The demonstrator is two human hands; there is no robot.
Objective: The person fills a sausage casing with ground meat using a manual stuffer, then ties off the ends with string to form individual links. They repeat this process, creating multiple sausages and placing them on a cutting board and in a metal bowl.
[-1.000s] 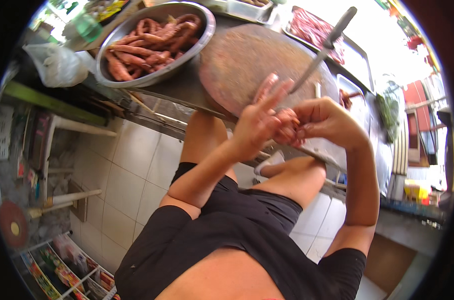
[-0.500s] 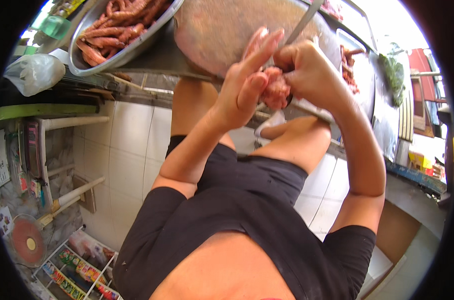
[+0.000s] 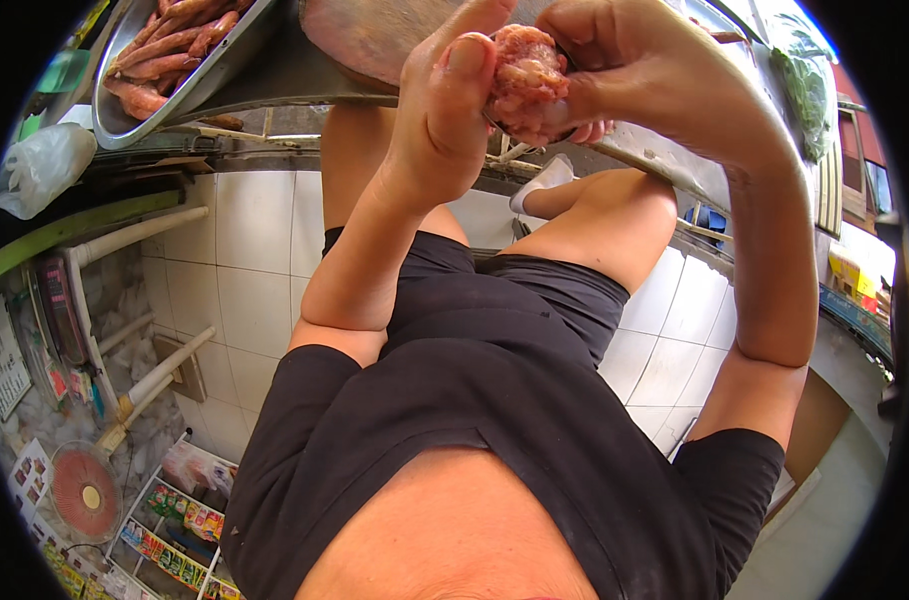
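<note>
The raw meat lump [image 3: 527, 88], top centre of the frame, appears soft, slippery, light and liable to tear, best cupped broadly; fingers of the right hand [image 3: 654, 75] pinch its side, while the left hand's [image 3: 442, 125] closure cannot be told.

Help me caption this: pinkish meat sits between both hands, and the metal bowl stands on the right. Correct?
Not quite: the head view shows the metal bowl on the left. The pinkish meat is indeed between the left hand and right hand.
</note>
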